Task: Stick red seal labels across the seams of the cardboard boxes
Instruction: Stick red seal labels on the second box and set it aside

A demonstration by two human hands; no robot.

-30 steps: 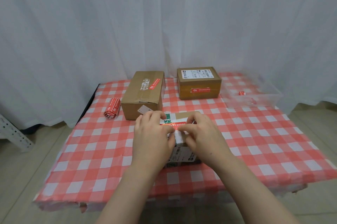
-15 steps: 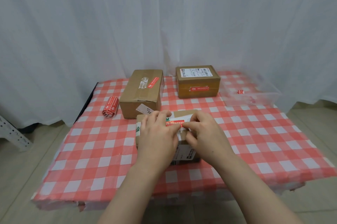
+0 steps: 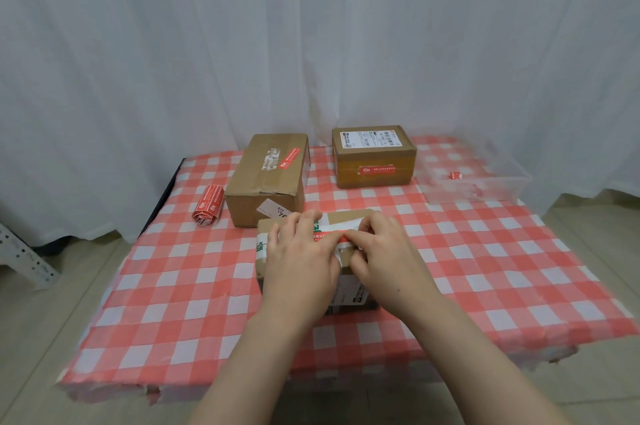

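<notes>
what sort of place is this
Likely a makeshift packing spot in a home or small room, not a warehouse: a red-checked tablecloth, a white curtain as backdrop, and a roll of red seal labels beside a sealed cardboard box.

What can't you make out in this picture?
Head view:
- Seam of the nearest cardboard box: covered by left hand and right hand.
- Most of the red seal label: under the fingers.
- Print on the shipping label of the far right box: too small.
- What the red scraps in the clear bin are: too small.
</notes>
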